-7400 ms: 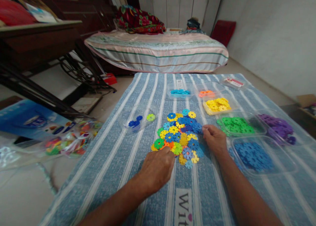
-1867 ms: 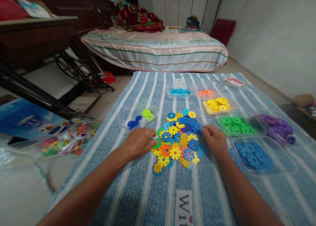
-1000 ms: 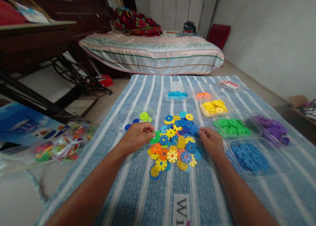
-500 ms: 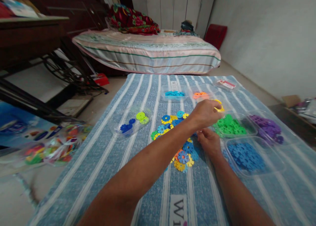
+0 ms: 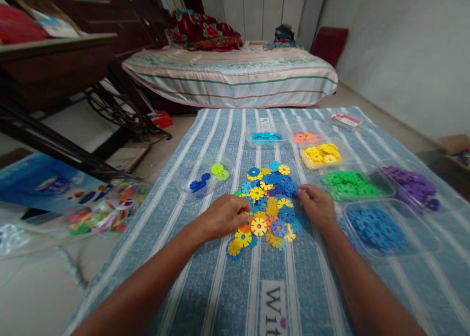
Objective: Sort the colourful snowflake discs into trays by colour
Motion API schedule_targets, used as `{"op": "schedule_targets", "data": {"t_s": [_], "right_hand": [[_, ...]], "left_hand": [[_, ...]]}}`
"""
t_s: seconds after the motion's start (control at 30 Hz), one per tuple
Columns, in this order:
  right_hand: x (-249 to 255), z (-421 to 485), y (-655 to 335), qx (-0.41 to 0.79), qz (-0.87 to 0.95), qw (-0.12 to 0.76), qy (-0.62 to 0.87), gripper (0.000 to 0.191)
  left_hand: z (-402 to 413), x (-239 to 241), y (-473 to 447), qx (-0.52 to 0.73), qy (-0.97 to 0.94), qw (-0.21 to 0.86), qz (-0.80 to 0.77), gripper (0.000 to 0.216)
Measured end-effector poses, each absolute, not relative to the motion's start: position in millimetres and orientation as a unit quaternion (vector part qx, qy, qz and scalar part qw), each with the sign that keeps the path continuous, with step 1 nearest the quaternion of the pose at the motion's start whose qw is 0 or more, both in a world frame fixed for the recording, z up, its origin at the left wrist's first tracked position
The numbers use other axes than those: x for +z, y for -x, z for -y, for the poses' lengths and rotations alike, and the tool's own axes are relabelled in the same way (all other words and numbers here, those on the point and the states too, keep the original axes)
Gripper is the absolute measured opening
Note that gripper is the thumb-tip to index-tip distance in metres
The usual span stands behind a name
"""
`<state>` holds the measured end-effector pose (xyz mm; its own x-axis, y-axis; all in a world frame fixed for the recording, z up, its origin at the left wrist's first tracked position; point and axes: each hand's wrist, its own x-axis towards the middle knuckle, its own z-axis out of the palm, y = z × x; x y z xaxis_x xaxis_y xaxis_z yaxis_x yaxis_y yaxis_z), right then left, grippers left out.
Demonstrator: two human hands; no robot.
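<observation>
A mixed pile of notched plastic discs (image 5: 259, 226), mostly yellow and blue with some orange, lies on the striped cloth. At the pile's left edge, my left hand (image 5: 224, 214) has its fingers curled down onto the discs; whatever they grip is hidden. My right hand (image 5: 318, 207) rests by the pile's right edge, fingertips drawn together beside blue discs (image 5: 288, 187); I cannot make out what is in them. Right of the pile, clear boxes hold yellow discs (image 5: 323, 153), green discs (image 5: 350, 183), purple discs (image 5: 411, 184) and blue discs (image 5: 376, 229).
Behind the pile stand clear boxes with light-blue discs (image 5: 266, 137) and orange discs (image 5: 305, 138). To the left, another box holds dark-blue pieces (image 5: 199, 183) and lime discs (image 5: 217, 169). A labelled clear lid (image 5: 345, 120) lies far right. Beyond is a bed (image 5: 231, 79).
My left hand has moved from the yellow discs' box back left to the pile's left edge. My right hand stays by the pile's right side. The view has shifted slightly.
</observation>
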<state>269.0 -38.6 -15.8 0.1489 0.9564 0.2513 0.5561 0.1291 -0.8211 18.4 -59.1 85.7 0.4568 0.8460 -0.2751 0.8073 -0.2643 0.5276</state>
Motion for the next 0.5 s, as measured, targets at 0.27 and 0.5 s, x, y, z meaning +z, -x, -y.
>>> {"op": "schedule_targets", "data": {"t_s": [0.27, 0.5], "right_hand": [[-13, 40, -270, 0.220, 0.614, 0.438, 0.618, 0.027], [-15, 40, -270, 0.225, 0.614, 0.438, 0.617, 0.026]], "left_hand": [[75, 74, -11, -0.008, -0.805, 0.198, -0.560, 0.015], [77, 66, 9, -0.030, -0.783, 0.165, -0.599, 0.020]]}}
